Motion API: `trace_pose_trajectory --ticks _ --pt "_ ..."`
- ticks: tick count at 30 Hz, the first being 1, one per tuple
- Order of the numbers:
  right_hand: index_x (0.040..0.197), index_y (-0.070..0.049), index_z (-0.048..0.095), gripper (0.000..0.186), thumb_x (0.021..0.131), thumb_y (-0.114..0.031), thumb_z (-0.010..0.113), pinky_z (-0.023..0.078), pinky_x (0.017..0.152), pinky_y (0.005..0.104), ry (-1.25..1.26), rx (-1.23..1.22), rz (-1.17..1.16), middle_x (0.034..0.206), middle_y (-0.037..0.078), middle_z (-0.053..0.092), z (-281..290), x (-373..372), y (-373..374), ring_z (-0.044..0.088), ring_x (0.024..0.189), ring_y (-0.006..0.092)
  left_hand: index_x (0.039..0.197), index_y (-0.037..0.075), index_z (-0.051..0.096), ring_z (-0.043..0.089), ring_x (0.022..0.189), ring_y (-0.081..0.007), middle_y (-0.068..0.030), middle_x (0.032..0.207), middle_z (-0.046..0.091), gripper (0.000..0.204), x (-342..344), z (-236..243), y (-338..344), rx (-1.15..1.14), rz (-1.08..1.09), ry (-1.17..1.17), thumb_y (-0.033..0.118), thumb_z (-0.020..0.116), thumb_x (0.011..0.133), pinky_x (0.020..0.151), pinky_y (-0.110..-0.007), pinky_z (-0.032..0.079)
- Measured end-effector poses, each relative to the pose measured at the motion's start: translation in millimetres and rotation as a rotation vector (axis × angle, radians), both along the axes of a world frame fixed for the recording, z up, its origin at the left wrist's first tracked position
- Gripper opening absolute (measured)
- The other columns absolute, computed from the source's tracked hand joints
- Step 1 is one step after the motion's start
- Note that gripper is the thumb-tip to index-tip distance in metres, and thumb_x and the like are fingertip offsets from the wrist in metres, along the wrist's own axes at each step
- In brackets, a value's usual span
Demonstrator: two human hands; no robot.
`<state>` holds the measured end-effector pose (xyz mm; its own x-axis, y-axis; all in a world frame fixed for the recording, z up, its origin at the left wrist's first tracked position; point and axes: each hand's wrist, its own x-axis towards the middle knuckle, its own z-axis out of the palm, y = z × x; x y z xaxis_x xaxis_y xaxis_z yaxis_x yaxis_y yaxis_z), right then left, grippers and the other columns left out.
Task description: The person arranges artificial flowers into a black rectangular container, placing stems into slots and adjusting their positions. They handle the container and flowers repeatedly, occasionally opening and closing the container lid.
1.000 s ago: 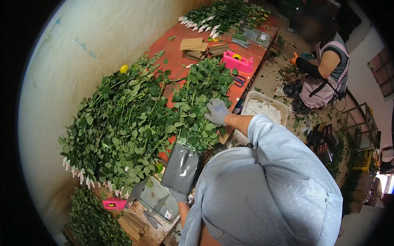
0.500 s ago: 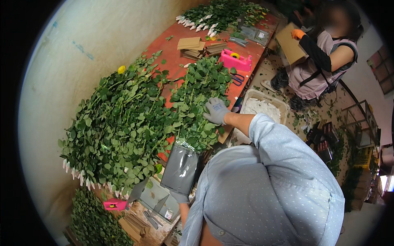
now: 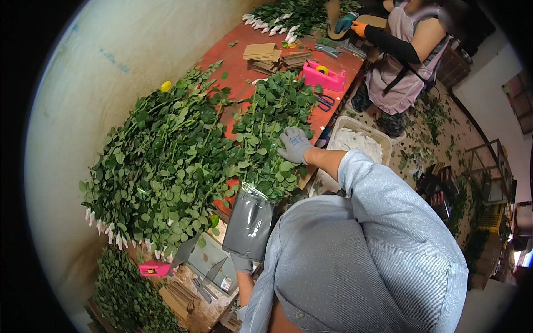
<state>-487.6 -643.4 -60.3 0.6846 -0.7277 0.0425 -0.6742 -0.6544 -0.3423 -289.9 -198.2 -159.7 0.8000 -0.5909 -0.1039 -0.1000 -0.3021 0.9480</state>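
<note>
My right hand (image 3: pixel 294 145), in a grey glove, is curved over a bunch of leafy rose stems (image 3: pixel 266 105) on the red table (image 3: pixel 216 61). The bunch's near end enters a shiny grey plastic sleeve (image 3: pixel 246 222). My left hand (image 3: pixel 242 265), also gloved, is at the sleeve's bottom, its fingers hidden beneath it. A larger pile of stems (image 3: pixel 155 161) with white-wrapped heads lies to the left. Blue-handled scissors (image 3: pixel 325 102) and a pink tape dispenser (image 3: pixel 323 76) are beyond the bunch.
A co-worker (image 3: pixel 402 66) in orange and teal gloves leans at the table's far end with cardboard. Cardboard pieces (image 3: pixel 258 51) sit near more stems (image 3: pixel 294 16). A bin of white scraps (image 3: pixel 358 141) is at right, a metal tray (image 3: pixel 202 261) and second dispenser (image 3: pixel 152 269) near left.
The co-worker has risen and moved toward the table's far end, bringing up cardboard. My hands have stayed in nearly the same places on the bunch and sleeve.
</note>
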Motion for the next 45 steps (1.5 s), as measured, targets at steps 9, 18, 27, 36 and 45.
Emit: trace_pose_trajectory --ticks 9,18,27,36,45 --pt "0.127 -0.003 0.06 0.054 0.093 -0.046 0.061 0.034 0.11 0.0487 -0.022 -0.003 -0.001 0.132 0.02 0.051 -0.7 -5.9 0.7 0.045 0.127 0.0378 0.125 0.0 0.064 0.067 0.094 -0.0301 -0.0217 0.116 0.07 0.048 -13.1 2.7 9.4 0.033 -0.018 0.019 0.025 0.072 0.086 0.101 -0.046 0.047" --pt "0.127 -0.003 0.06 0.053 0.093 -0.044 0.062 0.033 0.11 0.0491 0.019 -0.006 -0.013 0.132 0.02 0.051 0.6 1.9 3.7 0.044 0.128 0.0377 0.125 0.0 0.065 0.066 0.095 -0.0297 -0.0211 0.115 0.071 0.045 -8.1 4.3 9.9 0.043 -0.039 0.023 0.024 0.071 0.086 0.1 -0.046 0.048" --pt "0.127 -0.003 0.059 0.054 0.092 -0.044 0.062 0.032 0.112 0.0493 -0.005 -0.023 -0.013 0.133 0.021 0.05 -4.6 -3.2 1.1 0.043 0.129 0.0385 0.124 0.0 0.065 0.066 0.095 -0.0294 -0.0205 0.115 0.071 0.043 -4.1 4.3 10.3 0.074 -0.076 0.063 0.023 0.07 0.087 0.098 -0.046 0.048" --pt "0.126 -0.002 0.058 0.054 0.093 -0.044 0.061 0.031 0.112 0.0497 -0.001 -0.011 -0.013 0.132 0.021 0.05 0.5 -3.4 4.2 0.043 0.129 0.0382 0.123 0.0 0.066 0.066 0.096 -0.029 -0.0199 0.114 0.071 0.041 -3.9 3.0 16.0 0.122 -0.112 0.12 0.022 0.068 0.088 0.097 -0.046 0.049" --pt "0.123 -0.002 0.059 0.052 0.092 -0.043 0.062 0.033 0.109 0.0499 -0.029 -0.036 0.002 0.129 0.02 0.051 -4.1 -2.0 1.0 0.045 0.126 0.0377 0.122 0.0 0.066 0.066 0.096 -0.0287 -0.0193 0.113 0.071 0.038 -2.0 2.9 22.6 0.179 -0.145 0.181 0.021 0.067 0.089 0.096 -0.046 0.049"
